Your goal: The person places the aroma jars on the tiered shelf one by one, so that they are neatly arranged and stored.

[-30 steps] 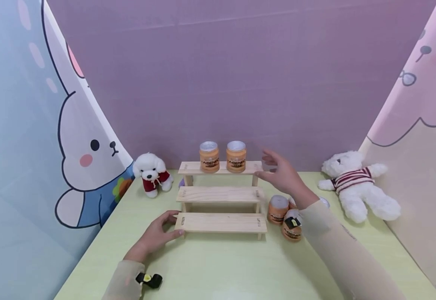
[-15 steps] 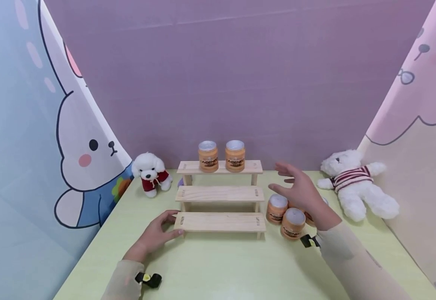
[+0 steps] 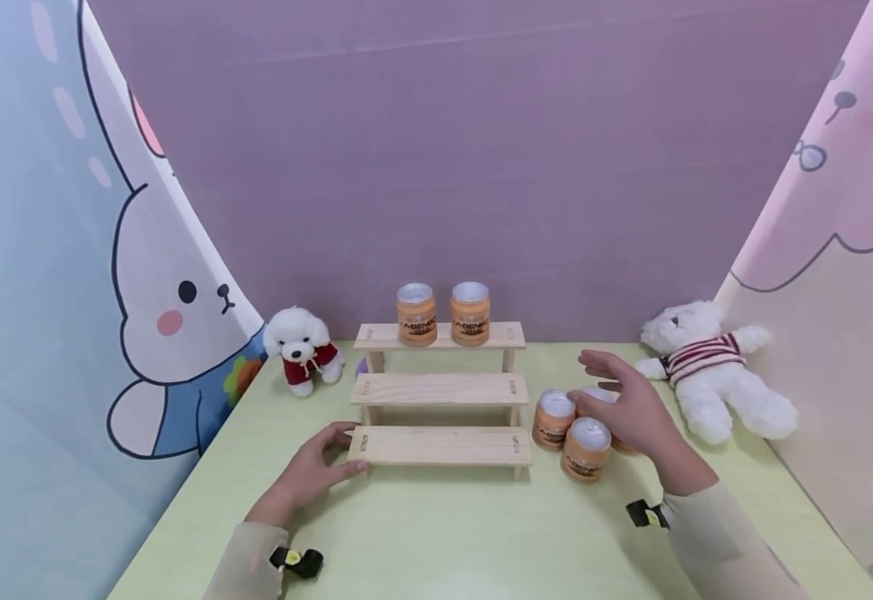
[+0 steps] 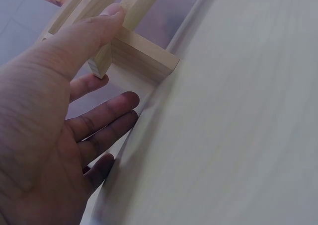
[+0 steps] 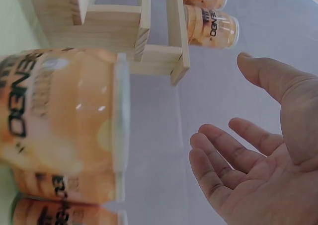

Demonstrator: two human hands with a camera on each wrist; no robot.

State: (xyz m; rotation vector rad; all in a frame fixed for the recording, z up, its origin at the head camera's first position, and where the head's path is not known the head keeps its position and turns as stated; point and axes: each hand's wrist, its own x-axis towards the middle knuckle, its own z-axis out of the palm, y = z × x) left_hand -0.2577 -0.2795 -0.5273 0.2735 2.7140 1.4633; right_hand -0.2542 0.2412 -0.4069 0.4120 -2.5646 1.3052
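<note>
A three-step wooden display stand (image 3: 439, 446) stands on the table. My left hand (image 3: 312, 471) holds the left end of its lowest board, thumb at the front edge and index finger behind; the left wrist view shows the other fingers (image 4: 107, 113) spread below. Two orange jars with silver lids, a left jar (image 3: 417, 317) and a right jar (image 3: 470, 315), stand upright on the top board. My right hand (image 3: 631, 412) hovers, fingers apart and holding nothing, over a cluster of similar jars right of the stand. A front jar (image 3: 586, 450) and a left-hand jar (image 3: 554, 419) show there; others are partly hidden behind the hand.
A white plush dog (image 3: 301, 346) in a red top sits at the back left. On the right lies a white plush bear (image 3: 714, 367) in a striped shirt. A purple cloth wall (image 3: 481, 167) closes off the back of the pale green table (image 3: 436, 533).
My right hand has moved away from the top board, rightward and down to the jar cluster. The left hand keeps its hold, and the stand and its two jars stay in place.
</note>
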